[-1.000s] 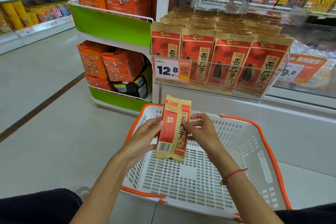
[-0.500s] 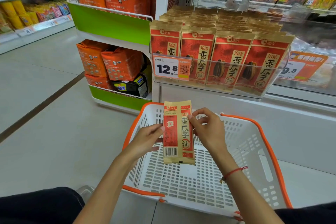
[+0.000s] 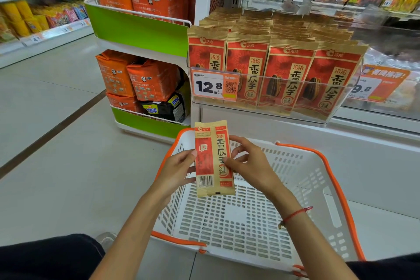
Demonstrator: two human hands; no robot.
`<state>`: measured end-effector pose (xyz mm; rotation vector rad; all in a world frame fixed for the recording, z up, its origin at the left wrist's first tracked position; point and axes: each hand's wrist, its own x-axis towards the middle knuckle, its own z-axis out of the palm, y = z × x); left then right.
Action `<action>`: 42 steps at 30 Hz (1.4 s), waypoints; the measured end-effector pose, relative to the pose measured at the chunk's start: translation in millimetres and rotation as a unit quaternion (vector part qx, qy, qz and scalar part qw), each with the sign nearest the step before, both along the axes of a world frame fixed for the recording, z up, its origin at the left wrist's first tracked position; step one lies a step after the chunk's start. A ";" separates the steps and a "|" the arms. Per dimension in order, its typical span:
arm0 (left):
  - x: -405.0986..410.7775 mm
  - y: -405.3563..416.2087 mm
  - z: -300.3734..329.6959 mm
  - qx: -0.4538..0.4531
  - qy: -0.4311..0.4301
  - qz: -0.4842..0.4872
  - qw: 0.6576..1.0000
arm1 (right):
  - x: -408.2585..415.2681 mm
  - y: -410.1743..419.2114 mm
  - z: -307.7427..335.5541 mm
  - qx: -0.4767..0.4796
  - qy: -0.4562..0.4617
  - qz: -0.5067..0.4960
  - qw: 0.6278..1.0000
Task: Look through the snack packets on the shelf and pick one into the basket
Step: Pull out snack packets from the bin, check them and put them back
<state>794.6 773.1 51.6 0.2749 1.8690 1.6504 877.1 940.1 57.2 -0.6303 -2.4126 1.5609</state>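
While hovering above a white basket, the snack packet is standing upright, long axis vertical, barcode end down. Left hand and right hand are pinching its side edges. Matching packets are filling the shelf behind, above pale floor tiles.

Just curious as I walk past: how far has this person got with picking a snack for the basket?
Done: one red snack packet is off the shelf. In hand: the left hand and right hand hold it upright over the white basket, back side showing. Left: putting it in; the basket holds nothing.
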 end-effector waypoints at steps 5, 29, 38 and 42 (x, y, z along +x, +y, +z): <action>-1.7 -1.9 1.8 0.008 0.008 0.008 1.000 | 3.9 5.6 2.8 -0.009 -0.023 0.080 0.997; -7.6 -4.8 5.8 -0.013 0.037 0.001 0.999 | 1.6 -4.1 -3.5 0.003 -0.005 0.087 0.996; -1.1 5.8 6.4 -0.107 0.115 -0.064 0.986 | 3.9 -7.2 -15.1 0.020 -0.017 0.053 0.998; 1.1 4.9 9.7 -0.104 0.120 -0.091 0.983 | 7.8 -2.6 -9.9 -0.072 -0.026 0.071 0.995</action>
